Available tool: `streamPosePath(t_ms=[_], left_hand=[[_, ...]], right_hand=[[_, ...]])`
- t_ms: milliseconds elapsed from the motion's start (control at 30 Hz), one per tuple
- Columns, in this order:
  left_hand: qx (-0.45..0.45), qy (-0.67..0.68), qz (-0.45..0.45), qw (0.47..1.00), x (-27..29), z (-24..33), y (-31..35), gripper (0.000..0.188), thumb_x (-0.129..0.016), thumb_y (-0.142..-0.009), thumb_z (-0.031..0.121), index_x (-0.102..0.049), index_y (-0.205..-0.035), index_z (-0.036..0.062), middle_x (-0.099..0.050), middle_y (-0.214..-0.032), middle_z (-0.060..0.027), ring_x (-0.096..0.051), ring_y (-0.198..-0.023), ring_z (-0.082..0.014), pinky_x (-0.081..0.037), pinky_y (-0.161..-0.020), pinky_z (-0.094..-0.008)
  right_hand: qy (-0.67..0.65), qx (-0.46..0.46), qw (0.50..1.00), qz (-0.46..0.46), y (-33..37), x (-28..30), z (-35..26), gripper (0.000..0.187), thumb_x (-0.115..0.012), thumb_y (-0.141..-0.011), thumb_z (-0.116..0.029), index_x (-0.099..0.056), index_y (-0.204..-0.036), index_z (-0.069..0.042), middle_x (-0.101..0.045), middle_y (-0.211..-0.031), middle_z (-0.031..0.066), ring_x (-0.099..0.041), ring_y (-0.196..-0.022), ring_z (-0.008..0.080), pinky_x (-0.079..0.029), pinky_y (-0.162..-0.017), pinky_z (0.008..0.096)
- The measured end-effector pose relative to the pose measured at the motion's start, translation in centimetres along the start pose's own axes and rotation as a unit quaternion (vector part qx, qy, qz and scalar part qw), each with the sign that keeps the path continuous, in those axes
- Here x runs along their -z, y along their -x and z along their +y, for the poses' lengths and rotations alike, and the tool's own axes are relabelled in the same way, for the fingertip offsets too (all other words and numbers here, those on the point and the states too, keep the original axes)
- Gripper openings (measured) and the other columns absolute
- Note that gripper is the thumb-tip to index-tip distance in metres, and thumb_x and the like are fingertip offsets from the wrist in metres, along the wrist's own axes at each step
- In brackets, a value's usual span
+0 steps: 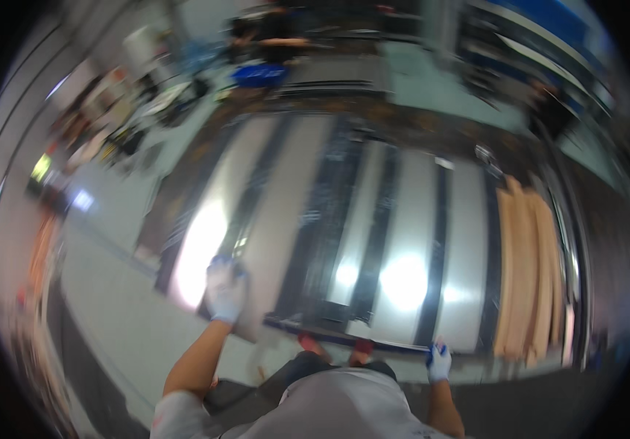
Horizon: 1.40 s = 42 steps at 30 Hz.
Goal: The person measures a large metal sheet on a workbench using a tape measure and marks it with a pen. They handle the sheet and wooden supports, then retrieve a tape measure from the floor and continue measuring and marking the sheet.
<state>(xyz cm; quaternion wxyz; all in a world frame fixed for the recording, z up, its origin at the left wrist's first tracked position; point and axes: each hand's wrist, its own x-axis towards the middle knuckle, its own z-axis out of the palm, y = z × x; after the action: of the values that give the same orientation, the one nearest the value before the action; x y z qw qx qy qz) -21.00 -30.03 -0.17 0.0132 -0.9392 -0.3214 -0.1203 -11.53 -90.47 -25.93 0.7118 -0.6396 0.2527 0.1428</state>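
Long shiny metal panels with dark bands between them (pixel 406 241) lie side by side in front of me, bright lamp reflections on their surfaces. My left hand (pixel 225 293), in a white and blue glove, rests on the near end of the left-hand metal panel (pixel 285 175). Its fingers point away from me and look stretched out, though blurred. At the near edge of the right-hand metal panel (pixel 465 256) is my right hand (pixel 439 361), gloved alike. Those fingers are curled at the panel's edge, and their undersides are hidden.
Brown strips, cardboard-like (pixel 527 271), lie along the right side of the panels. Long metal rails (pixel 567 241) run beyond them. A dark work surface (pixel 432 124) shows behind the panels. Farther back are a person (pixel 278 33), a blue bin (pixel 258 75) and a blue machine (pixel 549 29).
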Motion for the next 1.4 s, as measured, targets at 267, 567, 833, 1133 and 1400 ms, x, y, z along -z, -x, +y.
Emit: streamPosePath(t_ms=[267,567,833,1133,1400], left_hand=[[0.021,0.033,-0.003,0.999,0.8,-2.5,-0.1,0.060,-0.057,-0.101,0.049,-0.058,-0.146,0.0101,-0.054,-0.153,-0.0146,-0.042,-0.147,-0.0338,-0.028,-0.123,-0.0486],[0.089,0.412,0.201,0.884,2.9,-10.0,12.6,0.041,-0.069,-0.091,0.012,-0.068,-0.131,0.0031,-0.066,-0.137,-0.0186,-0.062,-0.126,-0.0375,-0.048,-0.110,-0.0454],[0.350,0.454,-0.210,0.792,-3.1,-24.3,38.0,0.048,-0.060,-0.100,0.043,-0.072,-0.122,0.0030,-0.073,-0.118,-0.0226,-0.069,-0.113,-0.0383,-0.053,-0.097,-0.0466],[0.438,0.454,-0.091,0.771,-3.5,-34.2,38.0,0.039,-0.059,-0.103,0.034,-0.073,-0.125,0.0053,-0.076,-0.118,-0.0177,-0.071,-0.113,-0.0329,-0.054,-0.100,-0.0398],[0.435,0.710,0.114,0.541,-9.4,-48.3,26.7,0.047,-0.047,-0.112,0.032,-0.058,-0.145,0.0011,-0.070,-0.131,-0.0132,-0.068,-0.118,-0.0243,-0.052,-0.104,-0.0363]], right_hand=[[0.334,0.086,0.937,-0.051,-5.0,5.6,4.7,0.049,-0.058,-0.101,-0.025,-0.052,-0.147,-0.009,-0.063,-0.129,0.0193,-0.059,-0.108,0.0312,-0.050,-0.094,0.0428],[0.564,0.111,0.793,-0.200,-2.3,-13.2,4.1,0.054,-0.057,-0.096,-0.026,-0.050,-0.148,-0.011,-0.061,-0.121,0.0224,-0.061,-0.106,0.0395,-0.050,-0.093,0.0466],[0.640,0.134,0.705,-0.276,6.9,-25.1,7.7,0.047,-0.058,-0.099,-0.041,-0.061,-0.133,-0.009,-0.066,-0.093,0.0198,-0.066,-0.082,0.0394,-0.055,-0.077,0.0475],[0.616,0.221,0.593,-0.469,25.6,-52.2,15.6,0.036,-0.066,-0.098,-0.038,-0.074,-0.093,-0.004,-0.072,-0.087,0.0236,-0.070,-0.086,0.0454,-0.054,-0.076,0.0512],[0.486,0.178,0.355,-0.779,50.7,-80.1,20.5,0.032,-0.063,-0.103,-0.035,-0.074,-0.113,-0.007,-0.075,-0.092,0.0132,-0.073,-0.080,0.0231,-0.057,-0.077,0.0363]])
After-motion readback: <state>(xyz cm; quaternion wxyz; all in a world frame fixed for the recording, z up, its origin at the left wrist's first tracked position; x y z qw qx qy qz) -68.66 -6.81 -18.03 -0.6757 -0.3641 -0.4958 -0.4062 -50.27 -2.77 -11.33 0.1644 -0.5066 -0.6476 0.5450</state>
